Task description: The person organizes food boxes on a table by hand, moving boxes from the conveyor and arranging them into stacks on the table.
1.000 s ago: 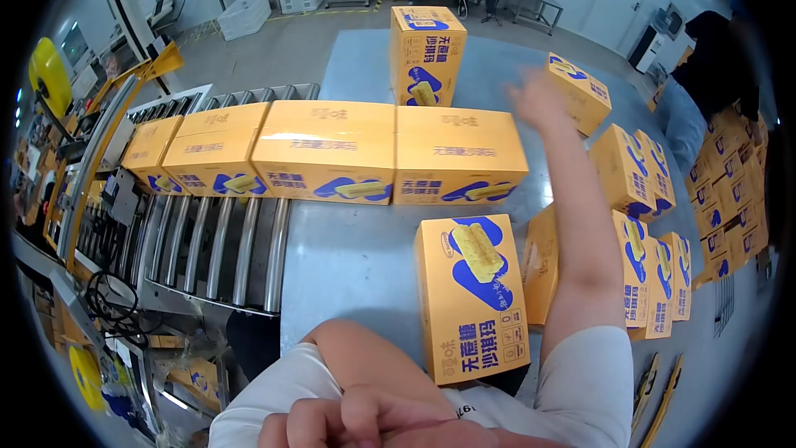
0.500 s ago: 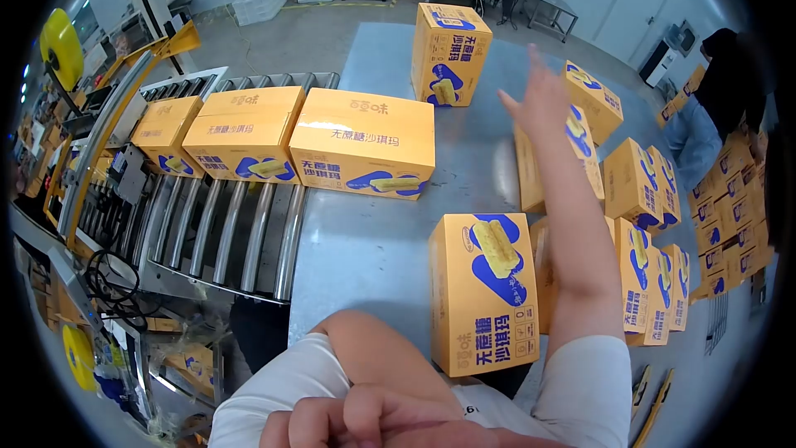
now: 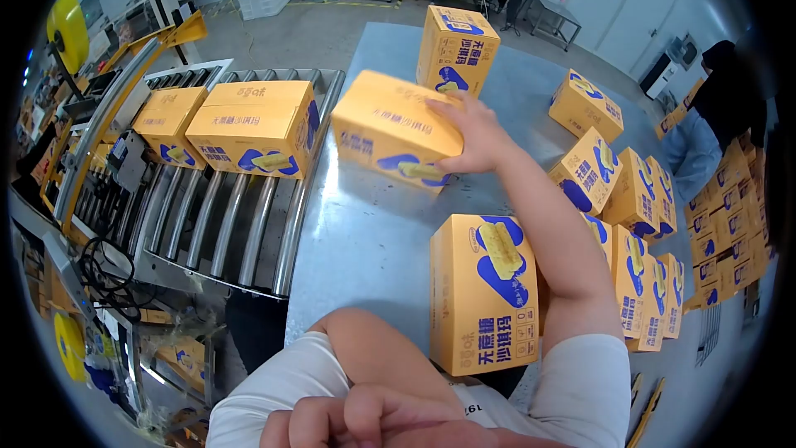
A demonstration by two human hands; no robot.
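My right hand (image 3: 473, 134) grips the right end of a yellow-orange carton (image 3: 390, 120) with blue print. Its fingers lie over the top and the thumb is at the front face. The carton is motion-blurred and slightly tilted, over the metal table beside the roller conveyor. Close behind it stands an upright carton (image 3: 458, 46). My left hand (image 3: 356, 419) is drawn in near my chest with its fingers curled, and nothing shows in it. Another upright carton (image 3: 483, 294) stands at the near table edge, in front of my right forearm.
Two cartons (image 3: 249, 129) sit on the roller conveyor (image 3: 224, 236) at left. Several cartons (image 3: 638, 199) stand on the right side of the metal table (image 3: 356, 257). A person in dark clothing (image 3: 725, 87) is at far right, near stacked cartons (image 3: 734, 224).
My right hand has come left and taken hold of the carton at the conveyor's end. That carton has shifted right, away from its neighbour. A carton on the right now sits at a different angle.
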